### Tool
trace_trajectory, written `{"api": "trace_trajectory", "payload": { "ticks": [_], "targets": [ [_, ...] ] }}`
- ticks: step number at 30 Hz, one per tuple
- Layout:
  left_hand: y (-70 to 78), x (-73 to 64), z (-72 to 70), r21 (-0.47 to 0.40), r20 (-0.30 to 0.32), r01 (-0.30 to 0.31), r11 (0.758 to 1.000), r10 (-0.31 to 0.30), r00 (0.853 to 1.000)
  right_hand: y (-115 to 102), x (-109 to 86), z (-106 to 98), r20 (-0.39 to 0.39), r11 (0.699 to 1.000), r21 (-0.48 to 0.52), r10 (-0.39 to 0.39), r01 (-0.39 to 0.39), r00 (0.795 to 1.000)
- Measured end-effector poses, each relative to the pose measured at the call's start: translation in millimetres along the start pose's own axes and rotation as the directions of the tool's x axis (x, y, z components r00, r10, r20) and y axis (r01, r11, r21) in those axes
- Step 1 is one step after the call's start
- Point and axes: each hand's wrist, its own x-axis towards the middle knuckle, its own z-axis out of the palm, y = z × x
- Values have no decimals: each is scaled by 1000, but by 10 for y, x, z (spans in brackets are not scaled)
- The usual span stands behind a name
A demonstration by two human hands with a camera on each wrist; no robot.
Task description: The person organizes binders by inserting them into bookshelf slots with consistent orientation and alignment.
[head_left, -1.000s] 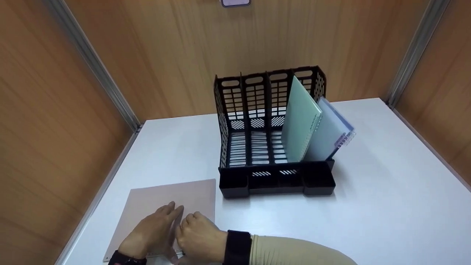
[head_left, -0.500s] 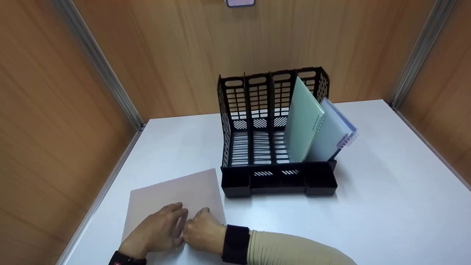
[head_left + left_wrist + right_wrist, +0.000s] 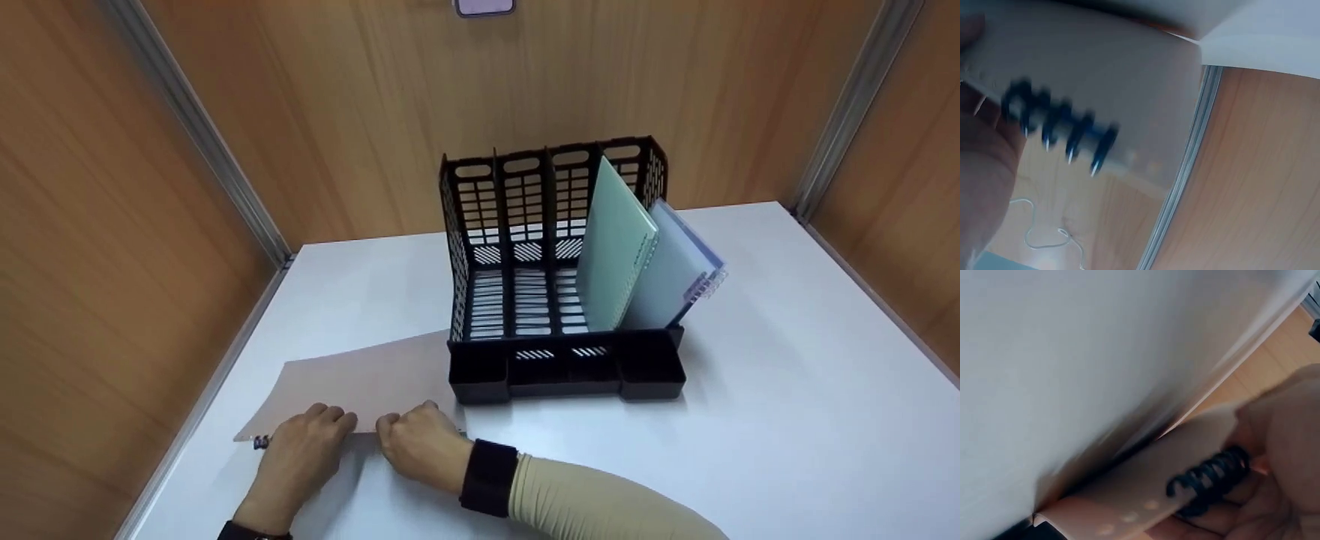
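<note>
A pale pink loose-leaf notebook [image 3: 382, 375] is tilted up at its near, bound edge, its far right corner overlapping the black file rack [image 3: 566, 375] in the head view. My left hand [image 3: 304, 454] grips the left half of that edge, and my right hand [image 3: 424, 442] grips it farther right, a small gap between them. Dark blue binding rings [image 3: 1064, 121] show beside the left fingers in the left wrist view. More rings [image 3: 1210, 478] lie against the right fingers in the right wrist view. The thumbs are hidden in the head view.
Upright in the rack's right-hand slots lean a mint green notebook [image 3: 616, 247] and a lilac-blue ring notebook [image 3: 671, 262]. Wooden panels [image 3: 360, 135] wall in the white table [image 3: 780, 390]. A phone [image 3: 485, 6] is on the back panel. A white cord [image 3: 1033, 230] shows below.
The notebook has gone from lying flat to having its near edge raised, and has shifted away and rightward. Both hands moved forward with it, spreading apart along the bound edge.
</note>
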Motion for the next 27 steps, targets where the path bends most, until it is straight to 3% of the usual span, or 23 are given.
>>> {"api": "trace_trajectory", "payload": {
  "ticks": [4, 8, 12, 15, 20, 24, 27],
  "targets": [
    [-15, 72, -76, 73, -145, -77, 994, 87, 986, 75, 18, -38, -18, 992, 113, 63, -61, 998],
    [57, 192, -217, 180, -162, -119, 976, 149, 976, 141, 28, -131, -97, 976, 177, 143, -124, 985],
    [187, 365, -381, 278, -179, -146, 950, 200, 963, 214, 40, -230, -273, 977, 131, 200, -170, 941],
    [273, 501, -474, 323, -221, -158, 933, 237, 946, 287, 39, -279, -341, 968, 149, 242, -202, 908],
    [357, 654, -549, 367, -279, -173, 914, 286, 917, 413, 23, -302, -322, 923, 324, 315, -209, 893],
    [369, 718, -575, 380, -282, -195, 904, 314, 906, 490, 8, -300, -305, 884, 433, 328, -177, 894],
    [361, 751, -600, 360, -291, -226, 905, 339, 895, 544, -11, -300, -336, 864, 478, 345, -157, 876]
  ]
}}
